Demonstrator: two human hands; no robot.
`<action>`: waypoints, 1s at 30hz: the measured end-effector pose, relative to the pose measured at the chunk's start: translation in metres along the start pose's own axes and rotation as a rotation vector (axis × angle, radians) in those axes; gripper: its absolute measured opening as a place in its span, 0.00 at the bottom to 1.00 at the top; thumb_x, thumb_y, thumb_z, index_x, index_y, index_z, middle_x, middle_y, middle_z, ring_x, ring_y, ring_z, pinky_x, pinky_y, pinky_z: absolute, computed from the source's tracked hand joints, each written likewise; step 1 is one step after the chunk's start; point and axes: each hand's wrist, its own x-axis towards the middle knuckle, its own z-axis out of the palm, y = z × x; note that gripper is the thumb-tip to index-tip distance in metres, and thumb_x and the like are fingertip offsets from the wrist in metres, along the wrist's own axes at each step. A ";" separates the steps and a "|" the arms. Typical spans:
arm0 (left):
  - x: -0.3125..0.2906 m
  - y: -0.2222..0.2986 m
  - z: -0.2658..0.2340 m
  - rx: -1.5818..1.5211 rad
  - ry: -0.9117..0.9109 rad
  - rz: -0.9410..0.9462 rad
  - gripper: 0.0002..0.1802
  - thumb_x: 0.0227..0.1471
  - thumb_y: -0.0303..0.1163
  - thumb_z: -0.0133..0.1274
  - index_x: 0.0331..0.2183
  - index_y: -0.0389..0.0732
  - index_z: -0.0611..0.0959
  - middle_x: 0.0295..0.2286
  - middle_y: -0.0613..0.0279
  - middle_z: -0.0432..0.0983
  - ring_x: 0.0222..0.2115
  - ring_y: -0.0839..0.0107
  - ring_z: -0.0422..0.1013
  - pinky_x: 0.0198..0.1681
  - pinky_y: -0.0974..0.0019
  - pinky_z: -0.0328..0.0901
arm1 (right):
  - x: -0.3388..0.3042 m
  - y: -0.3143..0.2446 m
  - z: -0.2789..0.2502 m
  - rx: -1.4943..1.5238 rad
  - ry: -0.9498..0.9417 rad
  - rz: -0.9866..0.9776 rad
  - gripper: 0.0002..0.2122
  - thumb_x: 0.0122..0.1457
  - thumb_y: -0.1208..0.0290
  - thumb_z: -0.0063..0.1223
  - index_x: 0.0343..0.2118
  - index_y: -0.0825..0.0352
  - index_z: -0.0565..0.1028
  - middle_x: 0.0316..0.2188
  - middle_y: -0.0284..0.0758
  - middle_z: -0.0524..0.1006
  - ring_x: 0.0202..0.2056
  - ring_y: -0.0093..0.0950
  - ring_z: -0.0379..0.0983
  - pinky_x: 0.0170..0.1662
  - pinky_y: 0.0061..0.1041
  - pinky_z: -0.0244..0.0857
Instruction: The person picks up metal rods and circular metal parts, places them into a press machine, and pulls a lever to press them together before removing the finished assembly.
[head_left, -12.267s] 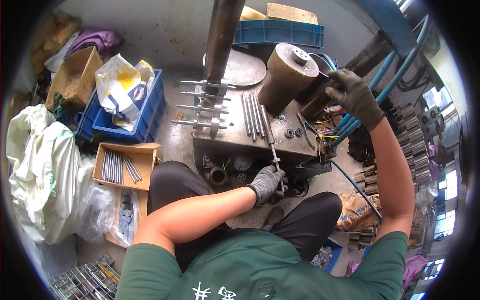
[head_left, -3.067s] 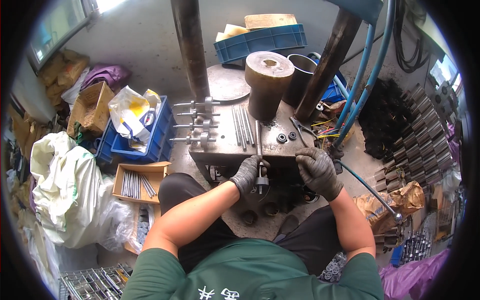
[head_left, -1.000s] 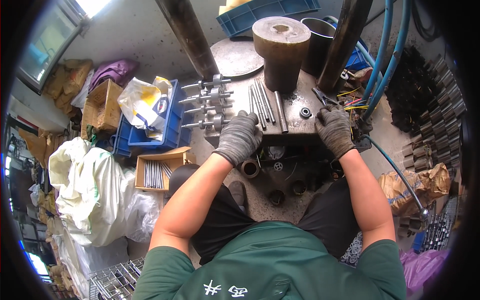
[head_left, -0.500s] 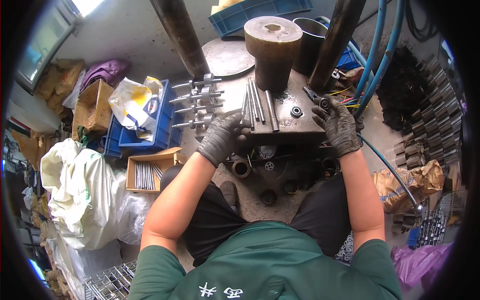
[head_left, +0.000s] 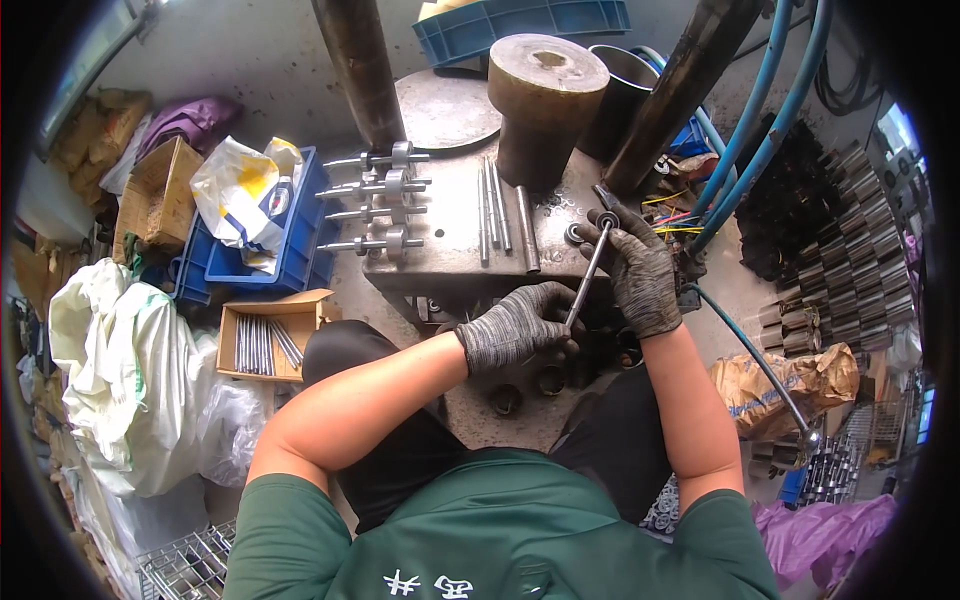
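Observation:
My left hand, in a grey work glove, is closed around the lower end of a thin steel rod. The rod slants up to a small round bearing held at the fingers of my gloved right hand; whether its tip is inside the hole I cannot tell. A dark, narrow tool also juts from the right hand, its kind unclear. On the steel block, several thin rods lie beside a thicker bar. A second bearing sits close to my right fingers.
Several shafts with discs line the block's left edge. Behind stand a heavy flanged steel cylinder and two thick columns. A carton of rods and a blue crate are at left; blue hoses hang at right.
My left hand has picked up a rod from the block and moved right, bringing it to the bearing. My right hand has shifted slightly left and down.

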 end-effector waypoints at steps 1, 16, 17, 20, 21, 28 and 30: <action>0.002 -0.001 0.000 0.020 0.007 -0.009 0.26 0.62 0.27 0.63 0.59 0.36 0.73 0.46 0.54 0.82 0.42 0.66 0.83 0.46 0.63 0.78 | 0.000 0.000 -0.001 -0.015 -0.001 -0.003 0.21 0.68 0.81 0.48 0.63 0.75 0.70 0.52 0.47 0.80 0.51 0.41 0.82 0.57 0.39 0.79; 0.008 0.001 0.000 0.180 0.075 0.035 0.24 0.57 0.18 0.61 0.55 0.35 0.77 0.45 0.56 0.82 0.48 0.67 0.78 0.54 0.61 0.77 | -0.006 -0.004 0.004 0.164 -0.060 0.226 0.18 0.70 0.62 0.56 0.57 0.67 0.75 0.37 0.42 0.82 0.39 0.37 0.80 0.48 0.40 0.78; 0.008 0.002 0.001 0.366 0.147 0.113 0.25 0.56 0.18 0.61 0.55 0.34 0.78 0.45 0.57 0.82 0.49 0.69 0.77 0.56 0.62 0.75 | -0.008 -0.004 0.002 0.198 -0.081 0.225 0.18 0.70 0.61 0.56 0.57 0.67 0.75 0.37 0.41 0.82 0.39 0.36 0.80 0.48 0.38 0.78; 0.006 0.003 0.002 0.311 0.152 0.113 0.25 0.55 0.18 0.61 0.55 0.34 0.79 0.45 0.59 0.81 0.49 0.70 0.75 0.57 0.62 0.73 | -0.009 -0.001 0.002 0.171 -0.109 0.217 0.19 0.71 0.59 0.55 0.57 0.68 0.75 0.37 0.40 0.83 0.39 0.34 0.81 0.48 0.36 0.78; 0.006 0.002 0.002 0.368 0.159 0.147 0.25 0.54 0.19 0.62 0.54 0.35 0.79 0.45 0.59 0.81 0.49 0.71 0.75 0.57 0.62 0.72 | -0.009 0.000 0.002 0.111 -0.118 0.202 0.20 0.72 0.57 0.54 0.57 0.68 0.75 0.37 0.39 0.83 0.40 0.33 0.80 0.47 0.36 0.79; 0.009 -0.011 0.002 0.411 0.259 0.086 0.24 0.53 0.17 0.60 0.53 0.35 0.80 0.44 0.59 0.82 0.47 0.71 0.76 0.57 0.63 0.72 | -0.019 -0.009 0.005 0.055 -0.197 0.309 0.22 0.70 0.54 0.55 0.60 0.65 0.73 0.43 0.39 0.82 0.40 0.31 0.80 0.49 0.35 0.77; 0.011 -0.014 0.003 0.469 0.330 0.123 0.24 0.54 0.18 0.61 0.53 0.35 0.80 0.44 0.58 0.83 0.48 0.71 0.77 0.57 0.63 0.72 | -0.021 -0.013 0.004 -0.044 -0.163 0.286 0.21 0.72 0.56 0.52 0.60 0.65 0.73 0.41 0.41 0.83 0.32 0.25 0.79 0.38 0.24 0.74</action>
